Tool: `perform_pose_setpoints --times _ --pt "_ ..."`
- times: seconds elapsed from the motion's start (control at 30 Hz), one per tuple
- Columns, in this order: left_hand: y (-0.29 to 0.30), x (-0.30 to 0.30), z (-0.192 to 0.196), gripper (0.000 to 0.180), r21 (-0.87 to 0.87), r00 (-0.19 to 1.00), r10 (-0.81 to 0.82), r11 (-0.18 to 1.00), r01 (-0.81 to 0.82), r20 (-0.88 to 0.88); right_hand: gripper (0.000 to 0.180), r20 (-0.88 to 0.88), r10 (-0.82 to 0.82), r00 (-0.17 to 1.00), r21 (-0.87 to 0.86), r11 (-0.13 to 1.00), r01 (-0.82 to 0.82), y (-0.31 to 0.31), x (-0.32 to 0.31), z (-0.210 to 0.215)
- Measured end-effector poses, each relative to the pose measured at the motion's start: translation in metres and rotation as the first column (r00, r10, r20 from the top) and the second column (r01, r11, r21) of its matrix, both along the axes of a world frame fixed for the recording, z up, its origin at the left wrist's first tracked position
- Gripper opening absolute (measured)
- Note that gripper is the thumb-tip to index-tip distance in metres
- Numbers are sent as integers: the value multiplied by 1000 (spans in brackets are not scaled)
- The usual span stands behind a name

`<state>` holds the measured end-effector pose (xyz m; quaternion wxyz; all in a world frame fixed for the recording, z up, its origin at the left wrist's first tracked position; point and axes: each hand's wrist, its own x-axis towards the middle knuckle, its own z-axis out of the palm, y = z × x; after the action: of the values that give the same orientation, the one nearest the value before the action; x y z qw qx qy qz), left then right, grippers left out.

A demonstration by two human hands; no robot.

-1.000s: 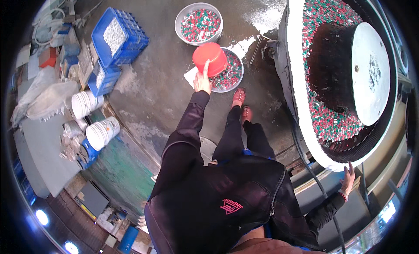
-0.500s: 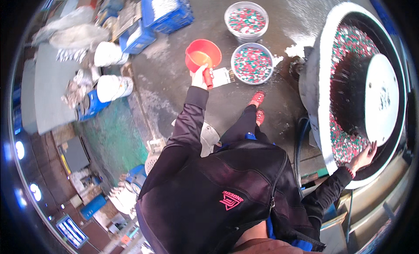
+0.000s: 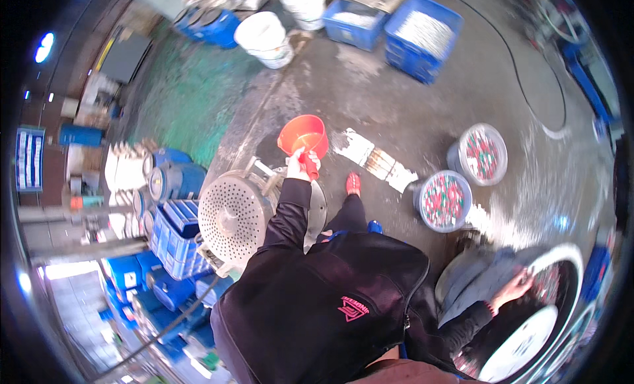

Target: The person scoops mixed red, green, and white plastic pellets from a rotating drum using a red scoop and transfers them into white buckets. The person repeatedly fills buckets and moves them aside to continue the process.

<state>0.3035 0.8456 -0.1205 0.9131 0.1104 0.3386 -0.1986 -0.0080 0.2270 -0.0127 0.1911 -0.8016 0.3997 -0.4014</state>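
Left hand (image 3: 298, 165) grip closed on red scoop (image 3: 304, 136) handle, now swung away from the two bead tubs (image 3: 444, 200) toward perforated drum (image 3: 232, 220); right hand (image 3: 515, 288) open on big machine bowl (image 3: 528, 318).

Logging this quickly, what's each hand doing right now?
Left hand: closed on the red handle of the orange scoop.
Right hand: resting on the big drum's rim, grip unclear.

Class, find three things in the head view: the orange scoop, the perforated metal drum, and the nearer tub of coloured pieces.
orange scoop (image 3: 305, 134), head view, inside of bowl.
perforated metal drum (image 3: 231, 219), head view, holed face.
nearer tub of coloured pieces (image 3: 444, 200), head view, on its contents.
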Motion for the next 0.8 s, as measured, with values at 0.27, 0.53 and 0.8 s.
perform_pose_setpoints --times 0.27,0.53,0.8 --pt "159 116 56 19 133 945 313 937 -324 94 42 -461 781 421 792 576 -202 111 276 -91" --pt "242 216 61 17 -133 844 522 852 -507 122 59 -689 601 405 449 793 -412 154 527 -96" --pt "316 321 17 15 -3 540 840 541 -841 59 71 -40 827 561 716 416 -561 268 855 -130"
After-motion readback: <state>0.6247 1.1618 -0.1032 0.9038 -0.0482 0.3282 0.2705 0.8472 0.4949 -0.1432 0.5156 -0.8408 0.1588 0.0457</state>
